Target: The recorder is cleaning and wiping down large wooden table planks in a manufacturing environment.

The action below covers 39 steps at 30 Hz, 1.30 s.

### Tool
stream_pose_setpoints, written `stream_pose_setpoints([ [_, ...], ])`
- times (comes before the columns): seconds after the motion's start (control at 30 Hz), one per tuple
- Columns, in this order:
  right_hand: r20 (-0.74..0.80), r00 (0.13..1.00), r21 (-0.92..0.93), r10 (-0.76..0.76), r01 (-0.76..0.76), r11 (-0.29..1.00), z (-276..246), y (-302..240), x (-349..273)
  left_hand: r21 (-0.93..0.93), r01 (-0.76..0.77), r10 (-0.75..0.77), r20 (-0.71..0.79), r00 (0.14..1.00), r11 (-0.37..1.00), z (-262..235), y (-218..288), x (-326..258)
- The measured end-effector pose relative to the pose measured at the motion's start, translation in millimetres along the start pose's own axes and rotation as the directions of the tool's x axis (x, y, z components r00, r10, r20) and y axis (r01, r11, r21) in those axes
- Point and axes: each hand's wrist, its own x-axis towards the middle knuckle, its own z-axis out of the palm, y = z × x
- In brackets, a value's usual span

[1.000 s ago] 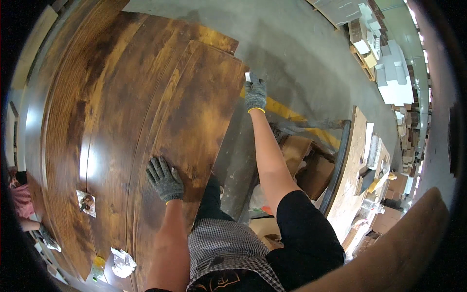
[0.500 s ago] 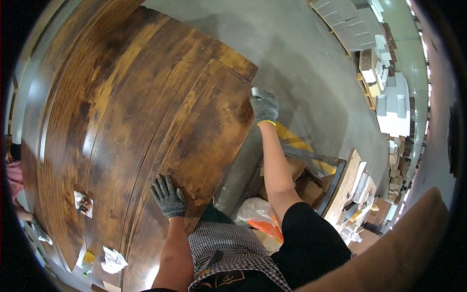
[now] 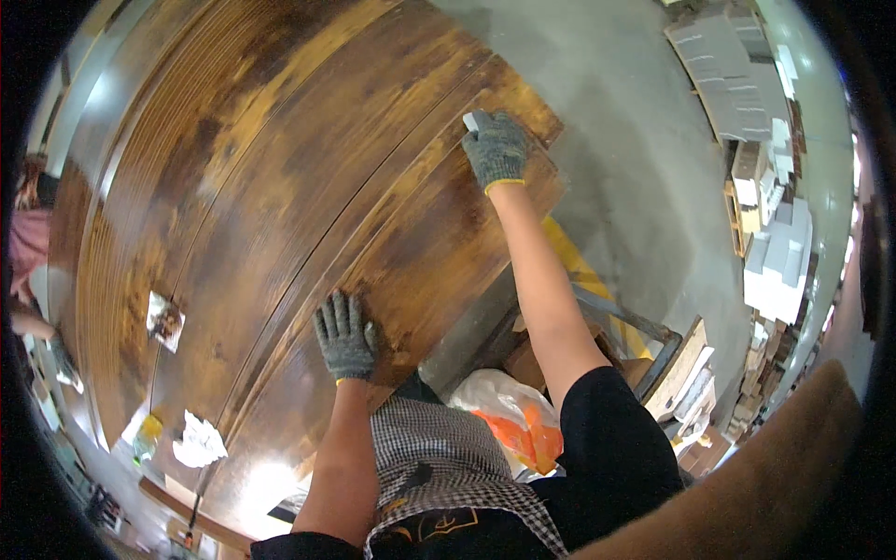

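Observation:
A large dark brown wooden tabletop (image 3: 280, 187) with worn yellowish patches fills the view. My left hand (image 3: 343, 336), in a grey knit glove, lies flat on it near the close edge, fingers spread. My right hand (image 3: 497, 147), gloved the same way, reaches far out and presses a small pale block (image 3: 471, 120) onto the wood near the far right corner of the top. My right arm is stretched straight across the surface.
A crumpled white cloth (image 3: 199, 441) and a small picture card (image 3: 165, 318) lie on the left part of the top. Another person in pink (image 3: 28, 247) stands at the far left. A bag with orange contents (image 3: 509, 420), a metal frame (image 3: 644, 331) and stacked pale boxes (image 3: 747, 84) stand on the grey floor.
My right hand has slid with the block along the far edge onto the corner panel. My head has leaned forward, so the tabletop looks larger. My left hand stays flat on the wood.

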Motion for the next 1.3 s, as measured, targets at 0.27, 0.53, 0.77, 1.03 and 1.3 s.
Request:
stream_pose_setpoints([
  [0.27,0.141,0.933,0.207,-0.33,0.298,0.932,23.6,-142.0,-185.0,-0.09,-0.001,-0.008,-0.095,0.995,0.996,11.1,-1.4,-5.8],
  [0.53,0.151,0.956,0.282,-0.253,0.204,0.937,29.2,-146.8,-186.0,-0.284,-0.116,0.017,-0.328,0.944,0.952,-0.2,-50.5,-98.1],
  [0.77,0.276,0.837,0.189,-0.472,0.434,0.881,40.1,-291.5,-319.4,-0.215,0.621,-0.639,-0.459,0.617,0.754,51.6,-215.9,-342.0],
  [1.03,0.204,0.619,0.524,-0.758,0.586,0.619,58.7,-426.0,-471.8,-0.158,0.811,-0.788,-0.4,0.468,0.563,68.5,-279.2,-428.6],
  [1.3,0.303,0.709,0.288,-0.637,0.569,0.77,59.3,-448.4,-480.3,-0.345,0.784,-0.847,-0.343,0.406,0.515,59.7,-282.7,-419.7],
])
